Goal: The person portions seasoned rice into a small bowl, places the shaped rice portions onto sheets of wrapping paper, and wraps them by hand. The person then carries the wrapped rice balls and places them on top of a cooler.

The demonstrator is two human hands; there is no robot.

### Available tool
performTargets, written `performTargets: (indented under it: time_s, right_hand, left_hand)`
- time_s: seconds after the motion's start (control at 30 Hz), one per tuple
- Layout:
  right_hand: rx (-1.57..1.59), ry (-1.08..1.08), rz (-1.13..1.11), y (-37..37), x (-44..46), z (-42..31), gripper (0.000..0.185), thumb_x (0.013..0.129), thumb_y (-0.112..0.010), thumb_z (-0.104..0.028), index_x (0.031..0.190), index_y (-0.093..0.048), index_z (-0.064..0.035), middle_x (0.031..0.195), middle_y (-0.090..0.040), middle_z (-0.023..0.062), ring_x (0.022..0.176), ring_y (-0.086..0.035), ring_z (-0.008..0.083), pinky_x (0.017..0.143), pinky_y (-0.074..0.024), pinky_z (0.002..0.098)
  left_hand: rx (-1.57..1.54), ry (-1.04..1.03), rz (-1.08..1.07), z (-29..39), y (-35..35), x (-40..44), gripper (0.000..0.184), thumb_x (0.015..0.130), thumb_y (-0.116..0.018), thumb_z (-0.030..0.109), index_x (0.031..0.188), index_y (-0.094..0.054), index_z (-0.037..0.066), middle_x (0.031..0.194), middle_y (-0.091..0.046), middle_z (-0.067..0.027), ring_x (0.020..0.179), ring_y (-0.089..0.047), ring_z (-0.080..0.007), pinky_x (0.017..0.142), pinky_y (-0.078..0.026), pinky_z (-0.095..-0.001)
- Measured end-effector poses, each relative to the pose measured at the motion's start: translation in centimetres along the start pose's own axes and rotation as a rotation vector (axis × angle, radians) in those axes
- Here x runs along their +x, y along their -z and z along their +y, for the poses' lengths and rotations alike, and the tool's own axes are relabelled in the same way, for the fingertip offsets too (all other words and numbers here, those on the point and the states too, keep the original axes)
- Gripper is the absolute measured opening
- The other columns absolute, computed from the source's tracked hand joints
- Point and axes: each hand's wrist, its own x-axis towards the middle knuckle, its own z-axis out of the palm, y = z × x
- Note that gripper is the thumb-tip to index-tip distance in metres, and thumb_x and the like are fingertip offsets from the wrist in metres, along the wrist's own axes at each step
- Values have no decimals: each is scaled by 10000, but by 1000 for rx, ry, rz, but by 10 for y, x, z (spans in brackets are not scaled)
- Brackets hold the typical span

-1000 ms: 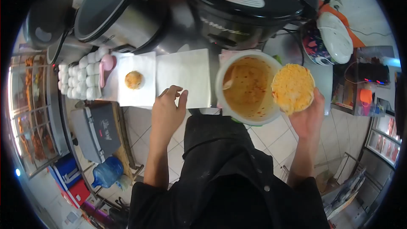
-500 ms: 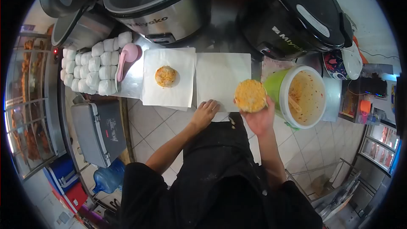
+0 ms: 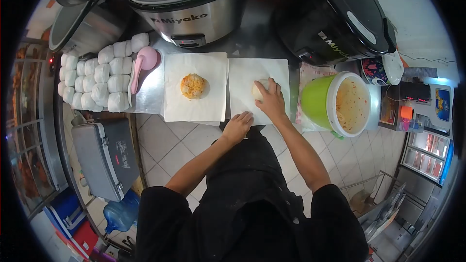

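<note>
My right hand [image 3: 271,99] is closed over a small off-white round bowl [image 3: 258,88], upside down on the right sheet of paper [image 3: 242,77]; whatever is under it is hidden. With its fingers laid out, my left hand [image 3: 240,125] rests on the front edge of that same sheet. On the left stack of white paper [image 3: 174,106] sits a round mound of yellow-orange rice [image 3: 193,86]. To the right stands a tilted green bucket [image 3: 315,97] with a white rim, orange-flecked food residue inside.
Several white wrapped packets [image 3: 99,80] are stacked at the left beside a pink scoop [image 3: 148,59]. Behind the paper stand an open steel rice cooker [image 3: 194,19] and a dark closed one [image 3: 320,29]. A grey case [image 3: 104,157] lies below left, near a blue water jug [image 3: 121,211].
My right hand has moved left from beside the bucket and turned the rice-filled bowl over onto the right sheet. My left hand has stayed at the paper's front edge.
</note>
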Motion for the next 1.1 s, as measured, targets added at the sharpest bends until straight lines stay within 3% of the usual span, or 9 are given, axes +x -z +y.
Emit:
performTargets:
  time_s: [0.1,0.3,0.4,0.53,0.7,0.87,0.97,1.03,1.1]
  right_hand:
    - [34,3,-4,9,-4,0,709,687,-734,-212,1353,-499,-272,1385,-372,222,1180,-451,424,932,-481,489]
    - [275,0,486,157,-43,-11,732,683,-770,-175,1361,-495,-186,1360,-442,212,1225,-454,394,990,-437,458]
    - [106,-193,716,217,-69,42,713,707,-765,-164,1362,-488,-106,1300,-511,214,1252,-438,411,1004,-418,473]
    - [-170,-339,351,211,-99,145,571,821,-692,-172,1344,-493,-61,1422,-445,216,1324,-403,425,1052,-388,469]
    - [574,-28,334,263,-141,240,523,942,-547,-182,1441,-419,-95,1495,-385,180,1422,-291,342,1148,-243,433]
    - [15,-277,299,298,-130,128,544,986,-467,-297,1488,-357,-117,1535,-343,138,1437,-270,299,1177,-159,419]
    - [1079,-230,379,302,-182,98,772,953,-529,-456,1550,-156,-138,1581,-239,128,1454,-204,359,1177,-131,463]
    - [1599,265,149,263,-237,102,817,935,-512,-548,1555,-132,-173,1588,-217,123,1442,-223,385,1174,-134,495]
    - [1578,-1025,1150,124,-363,177,786,924,-371,-662,1533,-234,-184,1594,-212,76,1464,-163,356,1154,-91,590]
  left_hand:
    - [-116,39,-68,1,5,1,377,790,-689,180,1128,-601,39,1220,-566,-121,1237,-493,-287,1012,-417,-418]
    - [-80,288,259,-29,52,-44,623,662,-815,179,1222,-558,82,1253,-538,-119,1258,-455,-348,1053,-366,-488]
    - [255,407,149,-53,75,-79,743,636,-829,158,1305,-511,99,1306,-507,-114,1276,-440,-355,1047,-368,-487]
    - [407,336,-4,-102,80,-115,654,698,-745,82,1311,-519,88,1323,-518,-118,1265,-463,-323,1056,-378,-455]
    - [261,228,-158,-125,127,-110,304,767,-557,5,1052,-662,26,1029,-693,-119,1021,-640,-272,973,-460,-386]
    - [-59,330,-220,-164,145,-82,219,744,-590,-25,926,-705,12,907,-700,-155,865,-676,-299,801,-541,-379]
    - [-249,377,-233,-159,152,-82,197,751,-603,-41,898,-719,22,843,-696,-165,803,-680,-313,745,-549,-386]
    - [-247,202,-187,-179,140,-87,154,774,-609,-22,889,-699,29,768,-680,-169,770,-675,-344,710,-538,-427]
    - [-254,245,-224,-181,138,-94,125,783,-609,-3,893,-663,25,755,-669,-182,780,-670,-361,708,-533,-444]
